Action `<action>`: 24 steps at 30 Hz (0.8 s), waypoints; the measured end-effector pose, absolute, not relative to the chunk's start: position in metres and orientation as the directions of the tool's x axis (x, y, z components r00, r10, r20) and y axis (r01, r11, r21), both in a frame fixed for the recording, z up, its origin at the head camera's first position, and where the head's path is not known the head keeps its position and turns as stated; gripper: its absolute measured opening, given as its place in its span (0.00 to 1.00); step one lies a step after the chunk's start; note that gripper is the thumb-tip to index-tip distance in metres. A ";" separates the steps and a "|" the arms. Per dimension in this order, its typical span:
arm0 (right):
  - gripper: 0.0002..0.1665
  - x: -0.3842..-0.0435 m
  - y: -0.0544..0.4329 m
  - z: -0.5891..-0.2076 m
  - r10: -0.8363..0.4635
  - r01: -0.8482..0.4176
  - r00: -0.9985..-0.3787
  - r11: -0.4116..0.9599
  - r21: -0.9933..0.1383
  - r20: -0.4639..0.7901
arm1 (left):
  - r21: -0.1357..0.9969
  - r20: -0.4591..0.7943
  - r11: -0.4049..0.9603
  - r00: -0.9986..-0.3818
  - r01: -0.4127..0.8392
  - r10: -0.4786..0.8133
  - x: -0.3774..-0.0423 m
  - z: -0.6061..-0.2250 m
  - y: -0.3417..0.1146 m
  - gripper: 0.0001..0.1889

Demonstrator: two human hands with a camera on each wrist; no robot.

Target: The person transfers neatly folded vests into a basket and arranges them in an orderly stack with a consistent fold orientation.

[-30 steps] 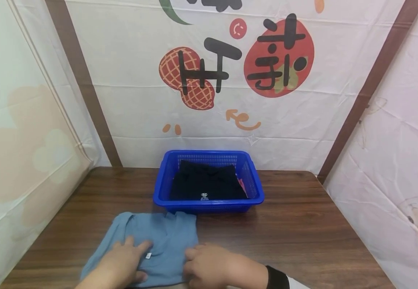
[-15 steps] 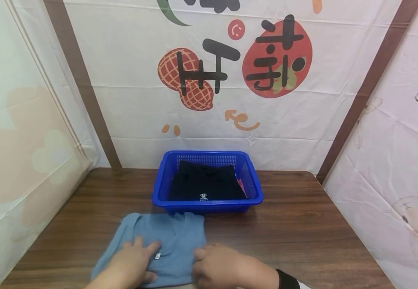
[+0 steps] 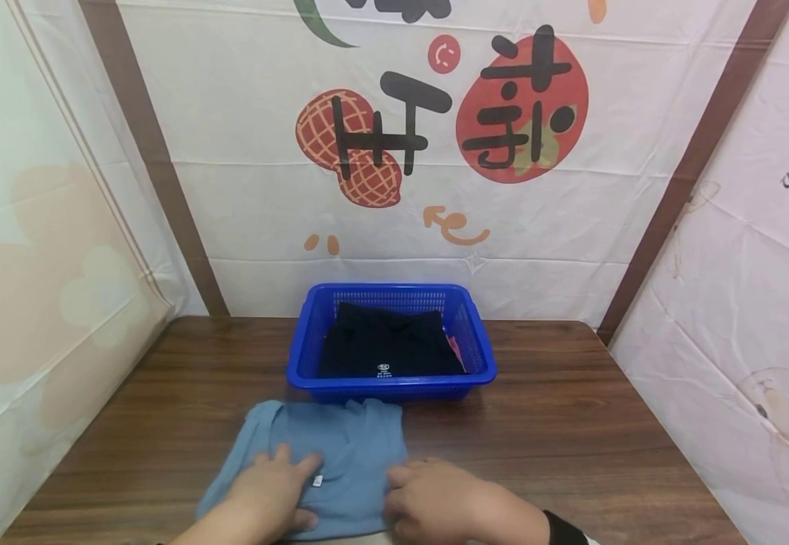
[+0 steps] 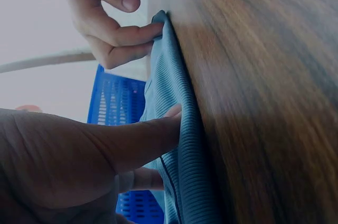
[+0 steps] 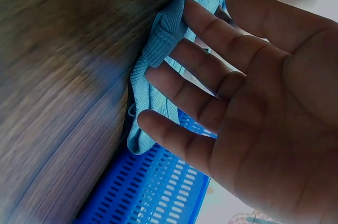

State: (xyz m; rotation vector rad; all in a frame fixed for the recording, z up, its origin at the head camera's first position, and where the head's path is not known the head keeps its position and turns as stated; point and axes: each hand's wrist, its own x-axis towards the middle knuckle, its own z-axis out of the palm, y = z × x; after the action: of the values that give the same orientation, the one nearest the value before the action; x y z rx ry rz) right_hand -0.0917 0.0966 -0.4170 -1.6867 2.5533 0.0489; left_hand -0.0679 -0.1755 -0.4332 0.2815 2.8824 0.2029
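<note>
A folded blue ribbed garment (image 3: 360,446) with a small white tag lies on the wooden table, in front of the basket. My left hand (image 3: 265,488) rests on its near left part, fingers spread over the cloth. In the left wrist view the thumb (image 4: 148,134) lies along the near folded edge. At the garment's right edge is my right hand (image 3: 431,496). The right wrist view shows the fingers (image 5: 179,94) nearly straight, fingertips against the ribbed cloth, with the thumb apart from them.
A blue plastic basket (image 3: 394,384) stands at the back of the table (image 3: 558,439), just beyond the garment. It holds a folded black garment (image 3: 388,341) with a white print, and something pink (image 3: 456,348) shows beside that. Printed white curtains (image 3: 251,204) enclose the table.
The blue garment has slid to the right across the table, and both hands have moved right with it. Basket and black garment stay in place.
</note>
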 end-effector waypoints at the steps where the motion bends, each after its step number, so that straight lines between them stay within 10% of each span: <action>1: 0.07 -0.092 0.099 -0.417 -0.917 -0.919 -0.391 0.394 -0.020 -0.081 | 0.160 -0.223 0.971 -0.952 0.175 0.208 -0.068 -0.433 -0.174 0.40; 24: 0.04 -0.092 0.142 -0.420 -0.903 -0.902 -0.429 0.430 -0.048 -0.041 | 0.125 -0.196 0.960 -0.943 0.249 0.270 -0.072 -0.439 -0.138 0.40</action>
State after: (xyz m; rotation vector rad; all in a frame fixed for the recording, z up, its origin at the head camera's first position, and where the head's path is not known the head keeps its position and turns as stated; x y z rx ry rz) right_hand -0.0918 0.1419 -0.4201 -1.6453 2.6052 -0.0281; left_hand -0.0722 -0.1377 -0.4389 0.3883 2.8991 0.1453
